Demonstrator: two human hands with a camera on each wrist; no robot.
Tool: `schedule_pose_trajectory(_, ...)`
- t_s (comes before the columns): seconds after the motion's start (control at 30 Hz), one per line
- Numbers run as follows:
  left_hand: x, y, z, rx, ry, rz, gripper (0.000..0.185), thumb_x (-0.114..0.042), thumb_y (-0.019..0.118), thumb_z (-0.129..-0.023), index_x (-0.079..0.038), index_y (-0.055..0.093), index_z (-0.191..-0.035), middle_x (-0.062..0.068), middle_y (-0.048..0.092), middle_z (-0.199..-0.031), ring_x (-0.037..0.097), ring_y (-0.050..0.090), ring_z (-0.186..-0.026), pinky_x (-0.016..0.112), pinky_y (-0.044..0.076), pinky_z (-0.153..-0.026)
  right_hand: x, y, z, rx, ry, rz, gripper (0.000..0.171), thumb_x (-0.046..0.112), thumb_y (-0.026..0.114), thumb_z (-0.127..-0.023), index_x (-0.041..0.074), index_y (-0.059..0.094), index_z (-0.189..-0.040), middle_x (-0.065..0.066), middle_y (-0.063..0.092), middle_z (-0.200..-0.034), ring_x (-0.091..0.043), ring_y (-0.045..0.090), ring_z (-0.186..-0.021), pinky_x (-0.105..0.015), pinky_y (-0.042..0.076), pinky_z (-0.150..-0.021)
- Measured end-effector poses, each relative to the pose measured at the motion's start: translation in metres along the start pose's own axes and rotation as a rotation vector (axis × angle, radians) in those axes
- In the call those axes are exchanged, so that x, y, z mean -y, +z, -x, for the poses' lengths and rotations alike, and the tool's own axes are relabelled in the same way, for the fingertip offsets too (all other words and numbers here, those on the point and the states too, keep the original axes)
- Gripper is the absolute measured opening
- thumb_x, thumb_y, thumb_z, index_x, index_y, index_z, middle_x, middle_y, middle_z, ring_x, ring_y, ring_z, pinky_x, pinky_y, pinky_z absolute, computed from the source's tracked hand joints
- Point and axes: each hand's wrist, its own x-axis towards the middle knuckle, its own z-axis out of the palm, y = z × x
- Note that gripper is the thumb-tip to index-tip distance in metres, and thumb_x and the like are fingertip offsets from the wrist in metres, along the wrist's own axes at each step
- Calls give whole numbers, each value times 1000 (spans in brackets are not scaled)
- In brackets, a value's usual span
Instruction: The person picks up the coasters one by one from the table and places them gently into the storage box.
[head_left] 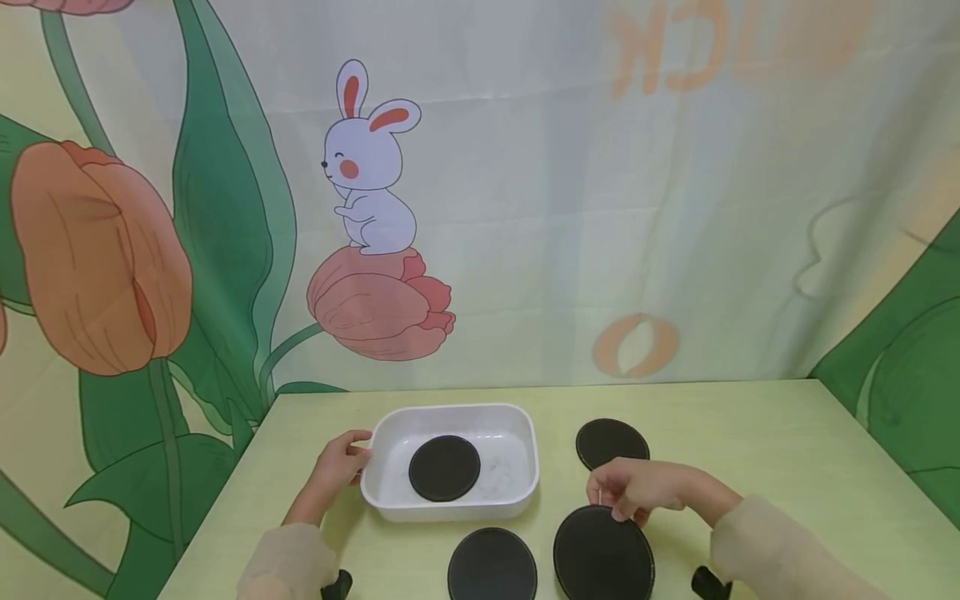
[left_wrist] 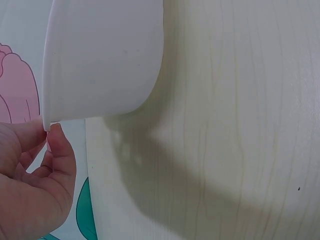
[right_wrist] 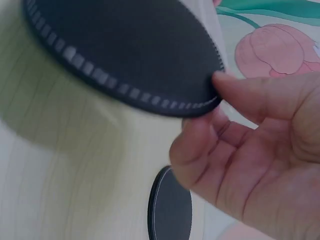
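Fingers pinching lifted coaster, underside hidden, tray cropped

A pale yellow-green table with a faint wood grain is seen from above, backed by a printed curtain. A white rectangular dish is set on the table left of centre, with 1 black disc laid flat on its floor. 2 more black discs are laid directly on the tabletop: 1 just right of the dish, and 1 near the front edge, in front of the dish. A 4th black disc is tilted up at the front right.
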Motion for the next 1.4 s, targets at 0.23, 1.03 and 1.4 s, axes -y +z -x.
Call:
schedule_pose_trajectory(0.23, 1, 0, -1, 1, -13, 2, 34, -5, 48, -89, -2, 45, -123, 19, 54, -100, 23, 55, -81, 26, 49, -61, 6, -3, -8, 30, -95, -193, 22, -4, 54, -75, -6, 48, -97, 1, 47, -76, -10, 46, -60, -22, 42, -50)
schedule_pose_trajectory(1.03, 1, -1, 0, -1, 2, 13, 34, -4, 48, -89, -1, 45, -123, 19, 54, -98, 21, 56, -78, 26, 49, -60, 43, 12, -76, -266, -158, -492, 21, -4, 51, -82, 2, 46, -102, -1, 49, -80, -12, 49, -65, -27, 45, -57)
schedule_pose_trajectory(1.4, 3, 0, -2, -4, 2, 30, 34, -4, 48, -89, -1, 45, -123, 19, 55, -98, 20, 56, -78, 26, 49, -60, 52, 30, -119, -387, -133, -594, 26, -5, 52, -80, -2, 46, -105, -1, 51, -76, -9, 51, -58, -22, 46, -53)
